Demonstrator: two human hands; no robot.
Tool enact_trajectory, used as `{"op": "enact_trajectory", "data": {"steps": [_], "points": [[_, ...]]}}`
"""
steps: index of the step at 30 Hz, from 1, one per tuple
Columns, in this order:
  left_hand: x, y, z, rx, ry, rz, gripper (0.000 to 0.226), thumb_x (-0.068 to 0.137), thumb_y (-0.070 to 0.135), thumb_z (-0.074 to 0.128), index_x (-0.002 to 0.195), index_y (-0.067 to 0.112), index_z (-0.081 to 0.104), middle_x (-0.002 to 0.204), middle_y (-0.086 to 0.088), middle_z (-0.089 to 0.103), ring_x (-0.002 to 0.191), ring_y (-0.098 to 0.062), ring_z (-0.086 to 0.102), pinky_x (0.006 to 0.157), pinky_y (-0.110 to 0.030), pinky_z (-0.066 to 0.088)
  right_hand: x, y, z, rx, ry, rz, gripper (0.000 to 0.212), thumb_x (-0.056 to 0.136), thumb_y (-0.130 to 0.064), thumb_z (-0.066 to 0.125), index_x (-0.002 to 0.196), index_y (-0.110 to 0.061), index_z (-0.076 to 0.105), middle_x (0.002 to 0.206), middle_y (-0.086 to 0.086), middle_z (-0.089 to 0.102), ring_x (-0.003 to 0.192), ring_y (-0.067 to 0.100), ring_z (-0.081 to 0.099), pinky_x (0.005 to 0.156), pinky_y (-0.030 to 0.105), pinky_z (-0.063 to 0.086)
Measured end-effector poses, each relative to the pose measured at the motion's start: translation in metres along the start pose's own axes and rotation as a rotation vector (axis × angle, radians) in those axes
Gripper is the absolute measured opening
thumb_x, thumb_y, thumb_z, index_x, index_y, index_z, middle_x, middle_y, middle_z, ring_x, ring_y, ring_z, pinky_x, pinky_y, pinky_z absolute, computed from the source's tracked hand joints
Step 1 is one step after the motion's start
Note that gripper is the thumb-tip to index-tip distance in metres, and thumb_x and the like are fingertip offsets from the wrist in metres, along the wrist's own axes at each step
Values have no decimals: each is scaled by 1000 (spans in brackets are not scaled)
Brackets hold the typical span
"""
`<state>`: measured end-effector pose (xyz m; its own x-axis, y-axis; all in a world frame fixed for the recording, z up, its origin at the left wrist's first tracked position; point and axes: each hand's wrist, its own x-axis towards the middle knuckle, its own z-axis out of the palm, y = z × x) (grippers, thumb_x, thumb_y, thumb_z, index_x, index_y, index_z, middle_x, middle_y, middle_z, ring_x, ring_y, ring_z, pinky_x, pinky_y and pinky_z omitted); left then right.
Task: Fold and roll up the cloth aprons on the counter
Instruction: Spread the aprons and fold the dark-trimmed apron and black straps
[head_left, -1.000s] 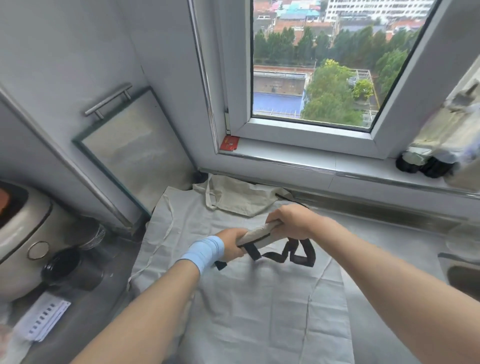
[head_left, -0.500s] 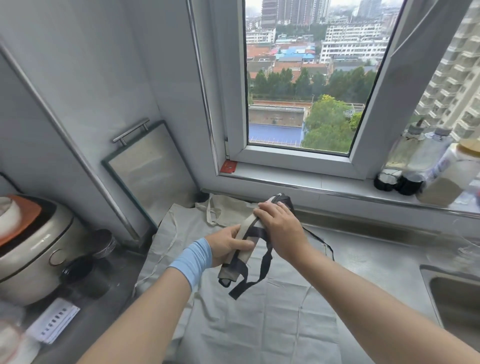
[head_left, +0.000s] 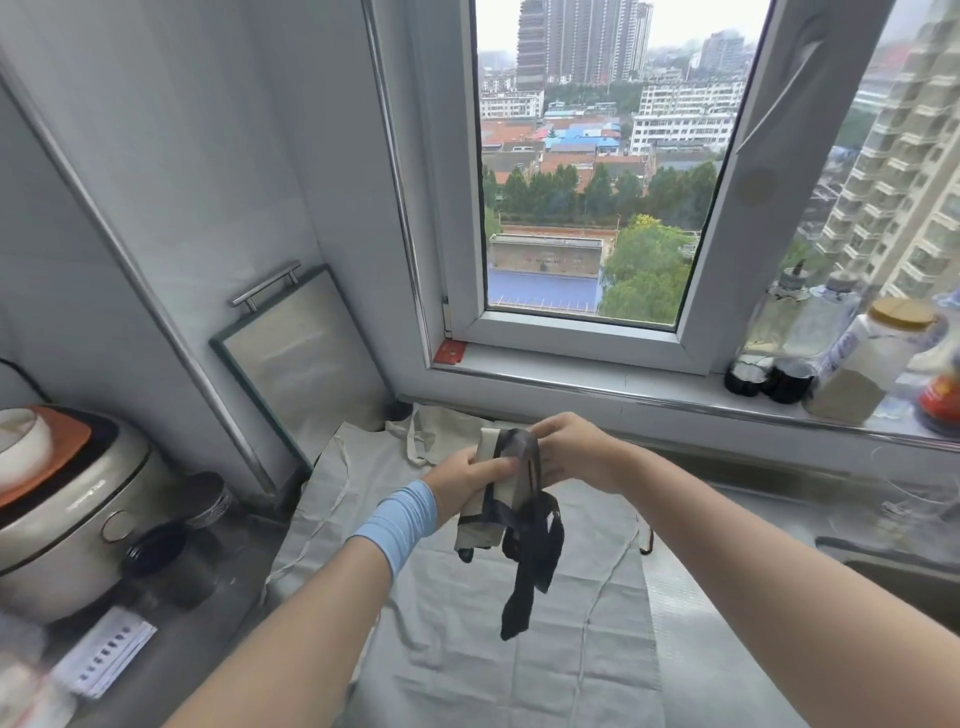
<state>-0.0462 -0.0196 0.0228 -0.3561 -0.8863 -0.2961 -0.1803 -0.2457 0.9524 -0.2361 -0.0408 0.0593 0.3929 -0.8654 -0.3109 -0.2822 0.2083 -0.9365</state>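
Note:
I hold a rolled beige apron upright in the air above the counter. My left hand, with a blue band on its wrist, grips the roll's side. My right hand pinches its top, where a black strap wraps over the roll and hangs down below it. Under my hands a pale grey apron lies spread flat on the counter, with thin ties trailing at its edges. Another crumpled beige apron lies behind it by the wall.
A rice cooker and dark cups stand at the left. A framed board leans on the wall. Bottles and jars line the window sill at the right. A sink edge is at the right.
The roll went from lying level between my hands to standing upright and higher. My right hand has brought the black strap over its top. My view tilted upward.

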Motion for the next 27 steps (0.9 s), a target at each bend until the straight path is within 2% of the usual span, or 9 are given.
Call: {"op": "enact_trajectory", "data": {"steps": [2, 5, 8, 10, 13, 16, 20, 23, 27], "points": [[0, 4, 1, 49, 22, 10, 53, 73, 47, 74, 115, 16, 64, 108, -13, 72, 100, -31, 69, 93, -52, 52, 1, 1, -5, 164, -51, 70, 43, 83, -21, 50, 108, 10, 64, 99, 25, 67, 91, 41, 65, 96, 59, 50], [0, 11, 6, 149, 82, 70, 48, 71, 52, 72, 111, 27, 64, 104, -3, 73, 97, -22, 70, 92, -45, 54, -1, -3, 0, 184, -156, 77, 61, 83, -51, 60, 111, 2, 66, 109, 18, 66, 99, 35, 62, 95, 51, 51], [-2, 21, 15, 191, 63, 150, 48, 74, 45, 71, 118, 27, 62, 109, -1, 71, 104, -18, 66, 93, -37, 53, -4, -12, 14, 1, 48, -14, 35, 75, -37, 83, 96, -9, 76, 92, 9, 73, 86, 23, 67, 92, 50, 53], [-7, 28, 15, 26, -58, 112, 45, 83, 30, 69, 125, 20, 57, 110, -8, 70, 102, -21, 67, 85, -32, 56, -2, -17, 14, -6, 120, -19, 33, 75, -33, 84, 96, -9, 76, 92, 10, 75, 87, 24, 69, 92, 46, 54], [-16, 31, 8, -167, -199, -13, 48, 85, 21, 69, 129, 13, 51, 112, -15, 69, 102, -30, 68, 84, -39, 57, -2, -25, 8, 60, 126, -8, 34, 81, -30, 80, 104, -6, 73, 101, 13, 75, 96, 29, 72, 92, 46, 56], [-12, 31, 5, -54, -132, 26, 43, 81, 16, 75, 120, 12, 58, 109, -14, 70, 102, -29, 68, 90, -44, 55, -3, -32, 12, 127, 103, -25, 26, 85, -21, 77, 102, -4, 72, 91, 10, 74, 80, 24, 71, 73, 37, 59], [-12, 39, -1, 88, 57, 88, 33, 72, 17, 82, 99, 20, 64, 90, -3, 71, 81, -19, 69, 76, -39, 59, 1, -37, 20, 104, 142, -21, 17, 85, -27, 76, 92, -11, 73, 83, 5, 74, 69, 19, 68, 51, 27, 52], [-13, 42, -9, 108, 56, 75, 35, 78, 19, 78, 108, 17, 59, 96, -6, 70, 82, -17, 69, 73, -34, 60, 3, -40, 20, 0, 186, -16, 25, 84, -38, 76, 93, -15, 73, 74, -3, 73, 59, 10, 65, 50, 25, 40], [-18, 48, -16, -115, -16, -52, 11, 97, 17, 54, 102, 7, 57, 71, -3, 68, 51, -9, 64, 47, -18, 50, 7, -43, 23, -18, 232, -32, 25, 86, -42, 73, 88, -16, 70, 63, -4, 69, 51, 10, 62, 50, 26, 34]]}}
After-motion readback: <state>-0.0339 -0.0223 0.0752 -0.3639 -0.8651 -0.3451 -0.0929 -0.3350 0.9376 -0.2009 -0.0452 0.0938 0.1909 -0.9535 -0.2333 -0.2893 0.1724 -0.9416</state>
